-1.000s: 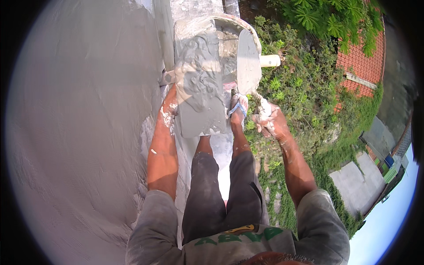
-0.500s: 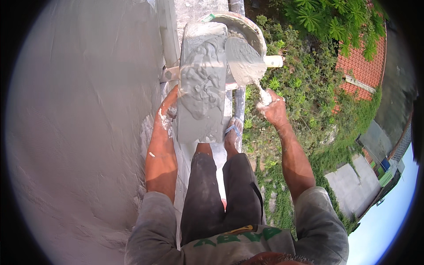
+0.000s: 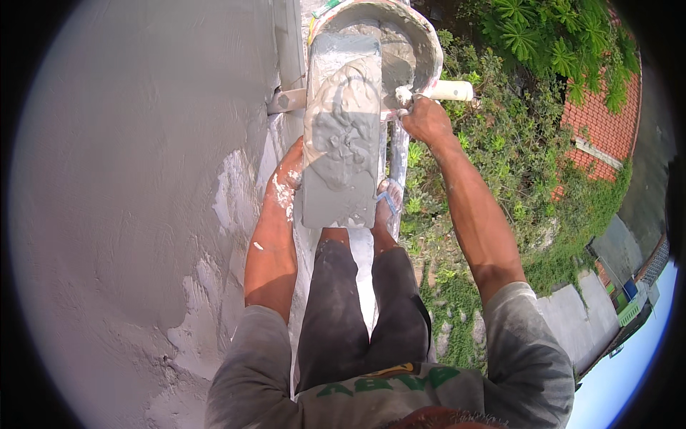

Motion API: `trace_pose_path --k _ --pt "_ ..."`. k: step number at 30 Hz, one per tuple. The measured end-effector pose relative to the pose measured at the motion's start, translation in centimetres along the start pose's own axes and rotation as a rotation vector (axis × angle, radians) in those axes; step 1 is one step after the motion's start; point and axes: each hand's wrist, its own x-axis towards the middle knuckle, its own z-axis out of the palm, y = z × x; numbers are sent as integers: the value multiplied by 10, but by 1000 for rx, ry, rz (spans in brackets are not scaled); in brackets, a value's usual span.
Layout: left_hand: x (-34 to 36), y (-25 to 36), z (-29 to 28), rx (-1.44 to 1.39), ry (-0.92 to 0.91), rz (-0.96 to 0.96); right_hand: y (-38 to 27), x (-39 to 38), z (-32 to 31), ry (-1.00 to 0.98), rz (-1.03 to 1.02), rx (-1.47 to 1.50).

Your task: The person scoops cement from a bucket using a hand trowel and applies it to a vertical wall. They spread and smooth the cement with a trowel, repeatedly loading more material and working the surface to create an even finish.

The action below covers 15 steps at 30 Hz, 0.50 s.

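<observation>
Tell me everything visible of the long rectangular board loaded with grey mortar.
The long rectangular board is grey and mortar-coated, so its own material is unclear. Wet-looking grey mortar lies heaped in ridges along its middle, smoother toward the near end. Its loaded face is up, long sides running away from the person. The person's bare left hand holds it at the left edge, fingers hidden. In view, its far end overlaps the round, mortar-caked bucket; whether they touch can't be told.

A pale, narrow scaffold walkway (image 3: 362, 247) is supporting a round bucket (image 3: 434, 46).
The bucket is holding grey mortar (image 3: 400, 56); nearer, the person's right foot (image 3: 390, 191) is resting in a blue-strapped flip-flop (image 3: 386, 202).
</observation>
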Motion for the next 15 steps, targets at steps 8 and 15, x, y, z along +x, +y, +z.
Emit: trace_pose_path --k 8,15 --pt "-22 -27 51 -270 -151 33 25 -28 17 554 -133 -66" --pt "-61 -63 93 -296 -85 103 89 -166 89 -453 -8 1568"
